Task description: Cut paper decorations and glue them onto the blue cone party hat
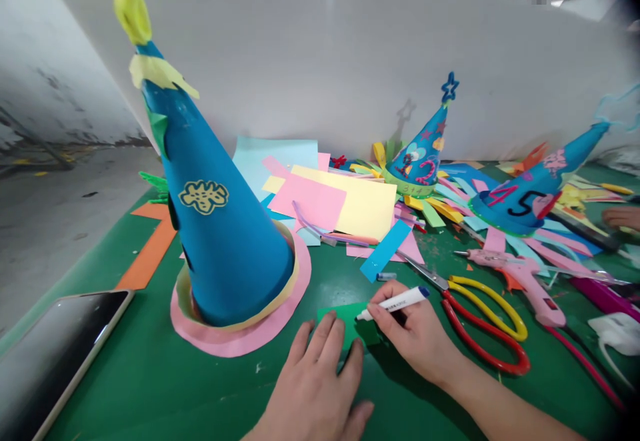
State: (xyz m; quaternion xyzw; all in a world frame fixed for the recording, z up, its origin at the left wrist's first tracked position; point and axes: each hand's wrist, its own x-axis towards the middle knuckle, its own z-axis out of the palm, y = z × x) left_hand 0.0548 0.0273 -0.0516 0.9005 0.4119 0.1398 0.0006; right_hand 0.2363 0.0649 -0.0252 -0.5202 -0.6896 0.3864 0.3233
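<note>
My right hand (413, 331) grips a white marker (397, 303) with a dark blue end, its tip down at a small green paper (345, 309). Flat on that paper's left part lies my left hand (320, 374), fingers stretched out. The marker's cap (387, 277) rests just beyond my right hand. To the left stands a tall blue paper cone hat (225, 247), with a pink brim (240, 341), a yellow cloud cutout (204, 197) and a yellow twisted topper (131, 4).
Scissors (485, 321) with red and yellow handles and a pink glue gun (520, 274) lie at right. Two smaller cone hats (423, 154) stand behind. Coloured papers (370, 201) cover the table's back. A phone (65, 354) lies at left; another person's hand (623, 217) shows far right.
</note>
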